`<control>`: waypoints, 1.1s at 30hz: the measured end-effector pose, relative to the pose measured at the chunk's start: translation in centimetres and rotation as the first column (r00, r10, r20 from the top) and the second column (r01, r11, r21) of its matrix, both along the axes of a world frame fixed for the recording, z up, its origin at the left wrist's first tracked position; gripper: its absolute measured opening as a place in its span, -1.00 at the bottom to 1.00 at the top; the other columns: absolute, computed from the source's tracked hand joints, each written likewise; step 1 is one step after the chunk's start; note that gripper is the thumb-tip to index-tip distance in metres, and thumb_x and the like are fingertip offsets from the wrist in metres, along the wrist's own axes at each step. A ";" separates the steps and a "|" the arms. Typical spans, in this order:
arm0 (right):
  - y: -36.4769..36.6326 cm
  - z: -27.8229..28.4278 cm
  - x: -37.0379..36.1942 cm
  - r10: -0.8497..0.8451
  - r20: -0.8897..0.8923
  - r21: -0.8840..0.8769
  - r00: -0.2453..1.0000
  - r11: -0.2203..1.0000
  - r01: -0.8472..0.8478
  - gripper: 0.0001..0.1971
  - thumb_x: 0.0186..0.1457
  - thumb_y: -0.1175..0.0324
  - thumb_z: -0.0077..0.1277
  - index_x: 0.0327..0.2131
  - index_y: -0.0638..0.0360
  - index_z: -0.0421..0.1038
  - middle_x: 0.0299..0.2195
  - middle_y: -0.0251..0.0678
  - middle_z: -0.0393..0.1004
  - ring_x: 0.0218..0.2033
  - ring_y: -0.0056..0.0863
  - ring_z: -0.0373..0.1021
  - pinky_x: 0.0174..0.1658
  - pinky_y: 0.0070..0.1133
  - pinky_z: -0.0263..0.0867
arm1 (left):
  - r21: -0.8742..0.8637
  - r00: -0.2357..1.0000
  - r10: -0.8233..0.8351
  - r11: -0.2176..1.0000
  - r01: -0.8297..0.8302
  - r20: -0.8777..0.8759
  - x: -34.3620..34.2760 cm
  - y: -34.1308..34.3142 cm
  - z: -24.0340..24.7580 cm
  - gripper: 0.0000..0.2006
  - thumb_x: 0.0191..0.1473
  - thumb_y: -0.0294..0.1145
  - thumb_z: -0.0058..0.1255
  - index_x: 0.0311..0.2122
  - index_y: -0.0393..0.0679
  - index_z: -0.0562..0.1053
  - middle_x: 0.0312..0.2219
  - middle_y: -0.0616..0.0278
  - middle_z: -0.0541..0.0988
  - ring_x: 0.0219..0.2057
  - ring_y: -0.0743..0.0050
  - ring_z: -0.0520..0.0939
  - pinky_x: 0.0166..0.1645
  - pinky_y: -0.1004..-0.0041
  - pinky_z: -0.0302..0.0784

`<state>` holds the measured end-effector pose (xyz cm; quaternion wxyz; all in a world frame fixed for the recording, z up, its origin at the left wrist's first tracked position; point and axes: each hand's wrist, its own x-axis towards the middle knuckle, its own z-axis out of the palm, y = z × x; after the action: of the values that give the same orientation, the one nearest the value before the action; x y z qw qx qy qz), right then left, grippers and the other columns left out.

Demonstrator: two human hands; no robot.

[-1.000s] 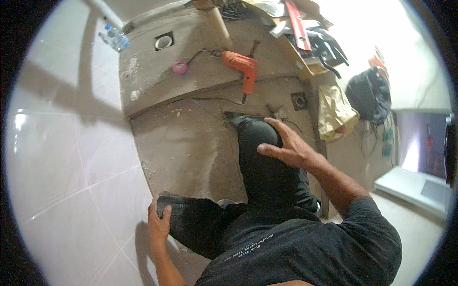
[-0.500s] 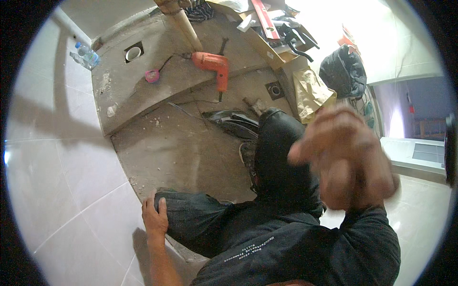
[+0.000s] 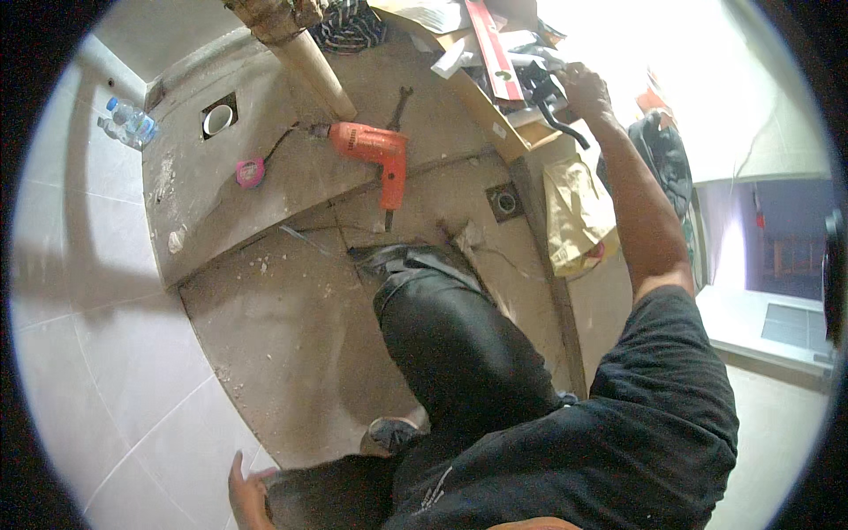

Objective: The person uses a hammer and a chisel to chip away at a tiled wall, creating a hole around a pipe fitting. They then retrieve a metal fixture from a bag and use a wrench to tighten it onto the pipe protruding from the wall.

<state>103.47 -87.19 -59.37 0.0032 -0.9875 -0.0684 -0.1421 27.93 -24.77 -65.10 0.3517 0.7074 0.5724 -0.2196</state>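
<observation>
My right hand [image 3: 586, 87] is stretched far out to the upper right, its fingers closed on a black tool [image 3: 549, 104] at the edge of a cluttered cardboard box [image 3: 495, 115]. A red spirit level [image 3: 493, 46] lies across that box. My left hand [image 3: 246, 484] rests flat on the white wall tile at the bottom, fingers spread, beside my black trouser leg [image 3: 459, 353]. An orange power drill [image 3: 375, 150] lies on the bare cement floor ahead of my knee. A pink tape measure [image 3: 248, 172] lies left of the drill.
A floor drain [image 3: 504, 200] and a white pipe opening [image 3: 217, 118] are set in the cement. A tan pipe [image 3: 314, 71] leans at the top. Plastic bottles [image 3: 128, 122] stand at the upper left. A yellowish bag [image 3: 576, 216] and a dark backpack [image 3: 664, 163] lie to the right.
My right hand left my knee, swung up past the camera and reached out to the box, closing on the black tool. The view tilted further upward. My left hand stayed on the tile.
</observation>
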 end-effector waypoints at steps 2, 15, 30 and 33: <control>-3.4 -2.9 4.1 -0.186 -0.129 -0.032 0.974 0.982 0.184 -0.40 0.19 -0.10 0.07 0.13 0.16 0.41 -0.04 -0.09 0.58 0.02 -0.15 0.50 0.11 -0.31 0.37 | 0.021 0.997 0.049 0.999 -0.048 -0.053 -0.1 -2.7 1.4 -0.59 0.29 -0.11 -0.12 -0.13 -0.32 0.52 -0.45 0.07 0.51 -0.37 0.22 0.50 -0.24 0.20 0.39; -1.9 -7.6 9.2 -0.290 -0.454 0.029 0.842 0.940 0.340 -0.50 0.05 -0.04 0.20 -0.15 0.23 0.59 -0.14 -0.07 0.63 -0.08 -0.21 0.57 -0.05 -0.35 0.45 | 0.109 0.955 0.179 0.981 -0.157 -0.236 4.4 -17.7 13.6 -0.38 0.16 0.10 0.02 0.18 -0.10 0.29 0.05 0.04 0.28 0.10 -0.01 0.22 0.08 -0.20 0.13; 6.2 7.1 -7.6 0.035 0.259 0.838 0.965 0.489 -0.243 -0.69 0.21 0.35 0.20 -0.10 0.39 0.46 -0.30 -0.22 0.55 -0.43 -0.55 0.47 -0.33 -0.59 0.42 | 0.050 0.462 0.088 0.959 -0.279 0.883 20.4 -15.9 8.2 -0.59 0.26 -0.51 -0.28 0.17 -0.34 0.37 0.11 -0.01 0.48 0.00 0.24 0.59 0.13 0.22 0.56; 16.0 11.1 -14.7 0.277 0.163 0.956 0.947 0.195 -0.221 -0.72 0.24 0.45 0.09 -0.04 0.42 0.39 -0.29 -0.18 0.56 -0.39 -0.49 0.51 -0.30 -0.56 0.45 | 0.018 0.428 -0.071 0.992 0.126 0.901 28.2 -16.2 12.7 -0.51 0.27 -0.35 -0.07 0.26 -0.30 0.29 0.06 -0.06 0.53 0.10 0.21 0.56 0.19 0.28 0.49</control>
<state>88.82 -71.18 -48.23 0.6330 -0.7531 -0.1247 -0.1289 56.17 -40.97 -52.41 0.6068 0.7385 0.2495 0.1553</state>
